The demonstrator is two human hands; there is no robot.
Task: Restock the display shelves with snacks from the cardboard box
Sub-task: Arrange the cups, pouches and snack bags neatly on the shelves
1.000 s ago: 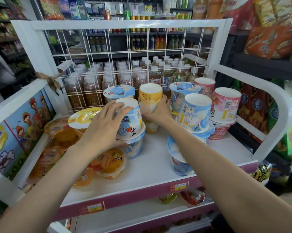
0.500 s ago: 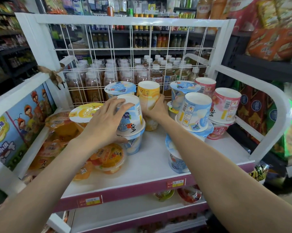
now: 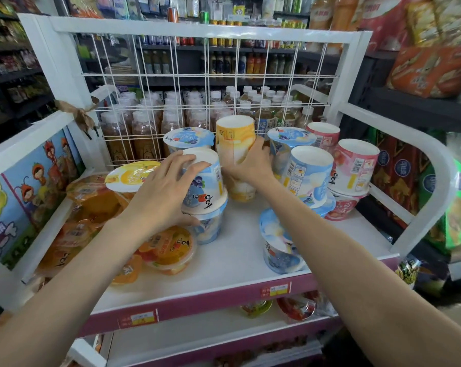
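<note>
On the white display shelf (image 3: 224,266) stand several snack cups. My left hand (image 3: 160,192) grips an upside-down blue cup (image 3: 208,181) that sits stacked on another blue cup (image 3: 210,229). Just behind it, my right hand (image 3: 247,165) holds an upside-down yellow cup (image 3: 233,139) on top of a second yellow cup (image 3: 241,192). More blue cups (image 3: 308,173) and pink cups (image 3: 355,165) are stacked to the right. One blue cup (image 3: 279,242) stands alone near the shelf's front. The cardboard box is out of view.
Orange jelly cups (image 3: 168,247) lie heaped at the shelf's left. A white wire grid (image 3: 205,75) closes the back, with bottles (image 3: 144,125) behind it. White side rails (image 3: 425,165) bound the shelf. A lower shelf (image 3: 197,329) holds more snacks.
Both hands stay on their cups; the yellow stack and the blue stack have shifted only slightly. My view has dipped a little.
</note>
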